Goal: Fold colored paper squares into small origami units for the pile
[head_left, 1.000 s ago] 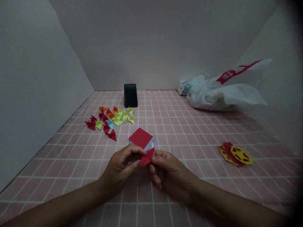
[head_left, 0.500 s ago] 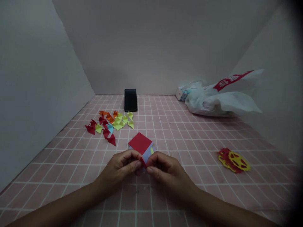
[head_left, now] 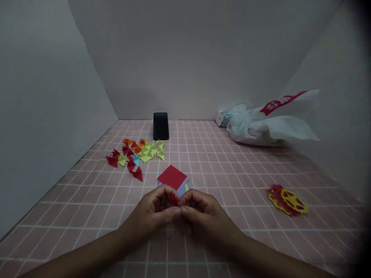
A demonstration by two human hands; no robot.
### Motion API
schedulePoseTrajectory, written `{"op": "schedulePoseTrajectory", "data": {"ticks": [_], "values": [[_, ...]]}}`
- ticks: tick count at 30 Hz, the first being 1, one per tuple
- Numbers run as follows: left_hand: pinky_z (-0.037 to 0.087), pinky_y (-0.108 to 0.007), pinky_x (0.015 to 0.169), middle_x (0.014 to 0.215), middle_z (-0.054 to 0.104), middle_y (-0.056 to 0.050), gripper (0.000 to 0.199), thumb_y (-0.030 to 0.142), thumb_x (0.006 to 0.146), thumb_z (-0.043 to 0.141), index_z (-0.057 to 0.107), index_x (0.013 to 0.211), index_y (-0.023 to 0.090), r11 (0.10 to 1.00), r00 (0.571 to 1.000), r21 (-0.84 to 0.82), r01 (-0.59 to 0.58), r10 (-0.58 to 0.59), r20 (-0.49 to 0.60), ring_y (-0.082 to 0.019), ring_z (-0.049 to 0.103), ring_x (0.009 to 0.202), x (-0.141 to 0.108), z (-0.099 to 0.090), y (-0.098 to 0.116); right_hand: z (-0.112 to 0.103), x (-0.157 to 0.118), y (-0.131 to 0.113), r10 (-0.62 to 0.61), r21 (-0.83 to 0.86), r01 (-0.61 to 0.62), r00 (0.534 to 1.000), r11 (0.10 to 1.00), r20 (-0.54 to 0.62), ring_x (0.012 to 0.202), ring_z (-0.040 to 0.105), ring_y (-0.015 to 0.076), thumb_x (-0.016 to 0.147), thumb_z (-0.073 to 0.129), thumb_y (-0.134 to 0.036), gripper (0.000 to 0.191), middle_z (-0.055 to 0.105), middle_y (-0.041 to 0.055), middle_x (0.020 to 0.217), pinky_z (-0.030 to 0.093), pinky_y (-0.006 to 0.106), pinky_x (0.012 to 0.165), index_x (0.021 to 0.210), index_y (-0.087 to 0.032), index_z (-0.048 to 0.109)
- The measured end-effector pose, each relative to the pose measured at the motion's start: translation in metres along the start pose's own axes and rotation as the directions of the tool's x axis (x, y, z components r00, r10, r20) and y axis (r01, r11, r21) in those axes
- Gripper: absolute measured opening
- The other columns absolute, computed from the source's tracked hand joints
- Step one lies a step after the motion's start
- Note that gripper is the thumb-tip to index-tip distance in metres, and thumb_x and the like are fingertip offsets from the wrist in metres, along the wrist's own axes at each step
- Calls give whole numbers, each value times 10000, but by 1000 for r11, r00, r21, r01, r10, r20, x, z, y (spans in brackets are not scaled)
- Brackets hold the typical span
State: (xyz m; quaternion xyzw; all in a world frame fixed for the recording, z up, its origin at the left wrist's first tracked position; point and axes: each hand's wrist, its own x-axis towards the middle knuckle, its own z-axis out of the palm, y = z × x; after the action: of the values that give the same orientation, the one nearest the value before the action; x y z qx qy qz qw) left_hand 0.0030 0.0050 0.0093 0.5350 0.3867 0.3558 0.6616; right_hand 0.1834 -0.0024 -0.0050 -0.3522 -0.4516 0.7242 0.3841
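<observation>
A small folded piece of red paper (head_left: 174, 199) is pinched between my two hands, mostly hidden by the fingers. My left hand (head_left: 159, 206) is closed on its left side, and my right hand (head_left: 198, 206) closes on it from the right, the thumbs meeting at the tips. Just beyond my fingers lies a stack of square paper sheets (head_left: 172, 177), red on top, with lilac and a bit of yellow showing beneath. Farther left, several folded paper cranes (head_left: 145, 154) in red, orange, yellow and light blue sit grouped on the table.
A black phone (head_left: 160, 126) lies at the back on the pink tiled-pattern tabletop (head_left: 220, 227). A white plastic bag (head_left: 261, 129) and a small box (head_left: 222, 118) rest at the back right. Red and yellow gear-shaped pieces (head_left: 294, 200) lie to the right. Pale walls enclose the table.
The red paper has dropped deeper between my fingers and shows less. My thumbs have come together. The whole view has shifted slightly, with things appearing a little lower.
</observation>
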Motion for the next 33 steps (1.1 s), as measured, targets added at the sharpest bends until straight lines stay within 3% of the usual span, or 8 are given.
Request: {"op": "schedulePoseTrajectory", "data": {"ticks": [7,13,20,27,30,33], "values": [[440,-247,662,805,597,0,119,221,845,609,585,954,180,983,997,170,-75,75,5,-134,550,732,-4,1,1,-4,-2,5,-75,-217,70,997,974,-14,492,420,76,906,613,-370,221,505,-44,597,314,213,467,796,-180,592],[512,-284,732,902,648,-19,308,189,875,581,500,1171,228,945,971,296,-140,190,-146,-165,632,815,-8,5,-9,-3,-2,10,-44,-176,32,997,984,-65,490,425,83,901,596,-371,234,489,-40,618,317,227,467,760,-193,540],[533,-278,725,889,680,-24,169,135,849,586,575,1000,209,844,942,502,-190,302,-150,-161,660,784,-8,7,-9,1,-4,3,-190,-339,173,982,925,-17,629,452,116,853,653,-321,156,538,-14,705,352,253,572,811,-191,578],[510,-250,666,801,680,-11,101,123,834,588,613,905,192,787,936,573,-231,340,-89,-147,640,703,-7,9,-4,3,-4,4,-193,-425,136,977,895,-94,594,429,113,839,603,-194,108,513,-29,654,336,252,551,739,-192,562],[500,-247,664,786,670,-11,75,123,829,589,617,850,189,790,938,566,-236,338,-81,-149,632,707,-6,9,-2,2,-4,5,-215,-455,155,973,877,-82,622,467,120,849,582,-178,98,546,-20,689,355,254,571,754,-197,563],[503,-245,660,774,669,-9,65,131,819,591,619,816,190,854,955,486,-185,273,-116,-151,628,705,-6,11,-2,1,-5,7,-272,-523,197,960,829,-70,645,498,126,843,574,-149,100,573,-17,715,373,256,592,762,-204,554]]}}
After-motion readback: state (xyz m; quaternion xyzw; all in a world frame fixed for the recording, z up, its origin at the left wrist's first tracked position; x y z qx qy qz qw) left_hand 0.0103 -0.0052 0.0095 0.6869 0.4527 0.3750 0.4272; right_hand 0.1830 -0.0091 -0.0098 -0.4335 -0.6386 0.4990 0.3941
